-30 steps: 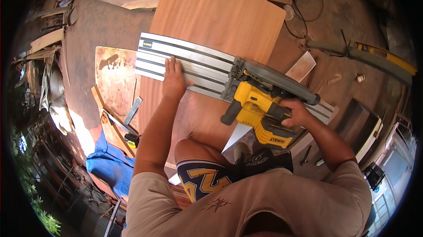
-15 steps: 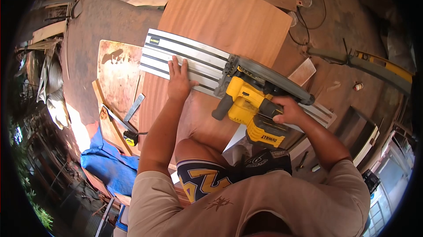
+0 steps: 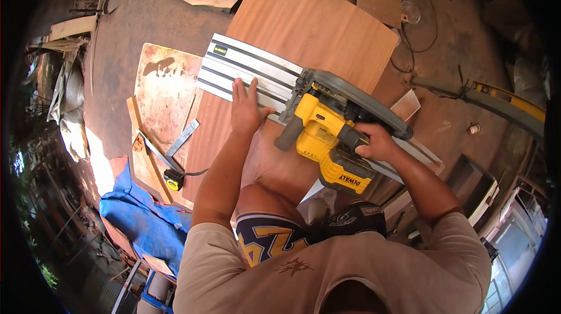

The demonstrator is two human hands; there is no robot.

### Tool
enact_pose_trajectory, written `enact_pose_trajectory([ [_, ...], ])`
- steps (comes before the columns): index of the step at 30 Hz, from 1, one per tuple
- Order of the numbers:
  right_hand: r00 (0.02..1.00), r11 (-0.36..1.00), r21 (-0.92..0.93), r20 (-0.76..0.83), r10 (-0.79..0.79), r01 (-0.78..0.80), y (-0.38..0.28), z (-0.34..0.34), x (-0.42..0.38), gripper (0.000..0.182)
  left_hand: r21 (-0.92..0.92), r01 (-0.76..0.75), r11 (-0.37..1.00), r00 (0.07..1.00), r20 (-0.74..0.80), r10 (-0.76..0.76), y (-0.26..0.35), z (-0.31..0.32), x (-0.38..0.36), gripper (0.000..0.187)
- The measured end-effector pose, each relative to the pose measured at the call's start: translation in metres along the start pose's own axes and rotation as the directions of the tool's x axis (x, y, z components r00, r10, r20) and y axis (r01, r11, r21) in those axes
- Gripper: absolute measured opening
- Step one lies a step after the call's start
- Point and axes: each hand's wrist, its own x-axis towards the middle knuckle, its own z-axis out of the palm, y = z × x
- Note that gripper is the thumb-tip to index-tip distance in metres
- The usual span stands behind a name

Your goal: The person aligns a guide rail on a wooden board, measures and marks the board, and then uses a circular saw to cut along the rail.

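A yellow and black track saw (image 3: 327, 139) sits on a silver guide rail (image 3: 257, 68), which lies across a reddish-brown wood panel (image 3: 315, 16). My right hand (image 3: 377, 141) is wrapped around the saw's rear handle. To the left of the saw, my left hand (image 3: 248, 106) lies on the rail with its fingers stretched out, holding nothing. The saw's front edge is close to my left thumb. Its blade is hidden by the housing. My bare knee (image 3: 266, 197) is against the near part of the panel.
At left, a stained board (image 3: 166, 80) carries a square (image 3: 183, 137), a tape measure (image 3: 173, 179) and a wood strip (image 3: 134, 115). A blue tarp (image 3: 143, 214) lies nearer. A yellow level (image 3: 497, 93) is at right, and cords (image 3: 431, 22) run over the floor behind.
The saw has slid slightly along the rail toward my left hand. My left hand stays flat on the rail, and the whole view has shifted a little.
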Motion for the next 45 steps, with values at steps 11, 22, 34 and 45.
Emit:
enact_pose_trajectory([
  [11,1.000,0.999,-0.035,-0.012,-0.024,0.024,-0.014,0.001,0.009,0.058,0.070,0.011,0.997,1.000,-0.004,-0.010,-0.001,-0.005,-0.004,0.058],
  [22,1.000,0.998,-0.056,-0.018,-0.002,0.001,-0.028,0.018,0.043,0.044,0.097,-0.007,0.995,1.000,-0.020,0.009,-0.015,-0.002,-0.006,0.060],
  [34,0.999,0.999,-0.002,-0.030,-0.044,0.044,-0.039,0.031,0.074,0.043,-0.052,-0.141,0.989,0.983,-0.122,0.134,-0.029,-0.009,-0.007,0.065],
  [45,0.996,0.997,-0.012,-0.052,-0.076,0.075,-0.061,0.045,0.104,0.043,-0.094,0.042,0.995,0.913,-0.401,-0.076,-0.082,-0.010,0.004,0.056],
])
